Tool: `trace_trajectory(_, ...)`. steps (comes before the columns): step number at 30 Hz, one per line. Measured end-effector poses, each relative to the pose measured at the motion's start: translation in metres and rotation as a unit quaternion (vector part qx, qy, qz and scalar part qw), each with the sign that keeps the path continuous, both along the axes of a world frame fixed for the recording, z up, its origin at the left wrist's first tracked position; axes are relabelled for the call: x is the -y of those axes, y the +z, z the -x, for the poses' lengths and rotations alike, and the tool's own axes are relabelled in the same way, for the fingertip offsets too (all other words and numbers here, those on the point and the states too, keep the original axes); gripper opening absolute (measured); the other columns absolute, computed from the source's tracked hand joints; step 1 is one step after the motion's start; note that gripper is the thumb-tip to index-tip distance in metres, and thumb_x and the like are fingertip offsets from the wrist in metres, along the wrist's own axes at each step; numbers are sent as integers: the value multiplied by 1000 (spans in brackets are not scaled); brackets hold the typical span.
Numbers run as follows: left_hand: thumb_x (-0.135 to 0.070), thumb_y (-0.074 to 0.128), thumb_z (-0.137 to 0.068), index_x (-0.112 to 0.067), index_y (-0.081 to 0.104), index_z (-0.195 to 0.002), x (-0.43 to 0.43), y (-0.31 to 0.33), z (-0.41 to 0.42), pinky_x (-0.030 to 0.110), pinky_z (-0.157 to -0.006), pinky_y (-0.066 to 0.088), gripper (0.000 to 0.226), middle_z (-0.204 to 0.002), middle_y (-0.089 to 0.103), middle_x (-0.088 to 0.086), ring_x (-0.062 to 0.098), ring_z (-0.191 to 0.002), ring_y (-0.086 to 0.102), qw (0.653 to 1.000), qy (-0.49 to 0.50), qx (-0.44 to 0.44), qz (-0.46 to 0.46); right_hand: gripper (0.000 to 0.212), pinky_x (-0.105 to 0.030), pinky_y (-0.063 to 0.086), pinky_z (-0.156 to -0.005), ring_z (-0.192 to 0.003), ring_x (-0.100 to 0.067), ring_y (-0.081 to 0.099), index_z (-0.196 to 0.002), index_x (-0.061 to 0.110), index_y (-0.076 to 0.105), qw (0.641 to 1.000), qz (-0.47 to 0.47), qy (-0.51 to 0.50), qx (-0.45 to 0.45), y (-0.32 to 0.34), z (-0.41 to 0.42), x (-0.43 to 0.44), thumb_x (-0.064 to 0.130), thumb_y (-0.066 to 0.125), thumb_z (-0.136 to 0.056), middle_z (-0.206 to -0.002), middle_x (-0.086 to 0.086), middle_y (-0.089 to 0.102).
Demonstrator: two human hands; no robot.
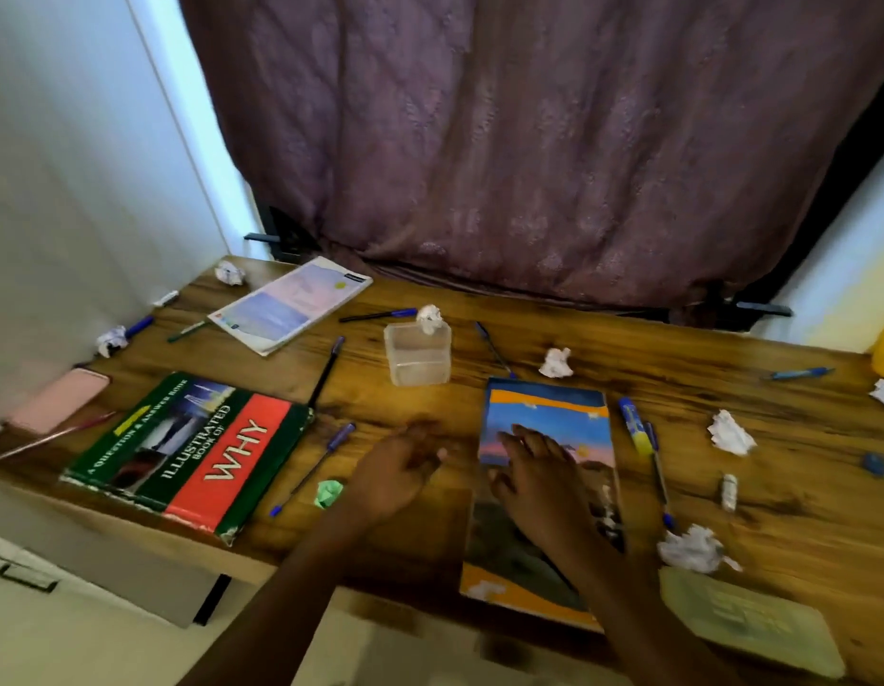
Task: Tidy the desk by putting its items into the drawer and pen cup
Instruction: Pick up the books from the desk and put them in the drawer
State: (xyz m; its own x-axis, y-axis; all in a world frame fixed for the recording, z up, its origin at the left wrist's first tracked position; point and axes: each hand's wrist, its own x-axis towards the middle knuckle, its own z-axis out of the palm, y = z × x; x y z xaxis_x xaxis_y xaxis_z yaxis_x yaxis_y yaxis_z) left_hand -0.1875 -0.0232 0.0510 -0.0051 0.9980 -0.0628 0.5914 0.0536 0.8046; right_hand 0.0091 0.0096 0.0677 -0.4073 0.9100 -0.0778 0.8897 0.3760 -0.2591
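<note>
Far left of the left hand, a drawer is seen below the surface; whether it is open cannot be told. Nearer, the WHY book lies flat, and a pen and a green scrap lie just beside the left hand. That hand is held released over bare wood, holding nothing, probably kept free to help with a lift. Beyond it the cup stands upright and apparently without pens. The right hand is laid flat, fingers spread, on the blue book, its thumb at the book's left edge; this is judged a way of steadying the book before it is gripped for the drawer. Just right of that hand a marker lies beside the book, and paper balls are scattered farther off.
</note>
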Motion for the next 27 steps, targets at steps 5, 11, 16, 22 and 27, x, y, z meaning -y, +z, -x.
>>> trace_trajectory(5,-38,61,-86,-25,62,-122,-18,16,110,30,-93,49,38,-118,65,-3,14,-106,62,986,161,-4,-47,52,-31,27,-110,-137,-18,28,-144,24,31,992,-20,63,-103,25,107,-23,41,43,-97,-149,3,32)
trace_trajectory(11,-26,60,-90,-21,63,-118,-63,18,246,31,-87,46,28,-114,66,6,24,-102,61,962,260,-72,-43,42,-35,36,-101,-126,-27,42,-131,14,48,987,-15,90,-129,11,268,-91,30,51,-92,-133,-7,49)
trace_trajectory(16,-19,63,-86,-13,58,-125,-119,-13,329,33,-97,38,40,-126,58,13,30,-114,54,965,217,-147,-9,40,-32,40,-96,-122,-30,49,-127,13,53,983,88,28,-159,-8,360,-148,20,55,-89,-132,-12,54)
trace_trajectory(22,-39,59,-87,-15,41,-135,-193,-28,379,44,-100,41,56,-134,48,16,35,-123,45,949,148,-269,70,46,-36,38,-104,-130,-31,42,-137,10,43,935,189,-143,-263,-20,408,-177,21,53,-93,-143,-13,42)
trace_trajectory(27,-54,70,-74,-15,42,-132,-230,-30,393,43,-92,42,76,-129,52,16,36,-118,46,942,151,-291,78,50,-33,38,-104,-131,-29,41,-138,7,39,903,178,-199,-336,-31,425,-182,12,55,-91,-144,-13,41)
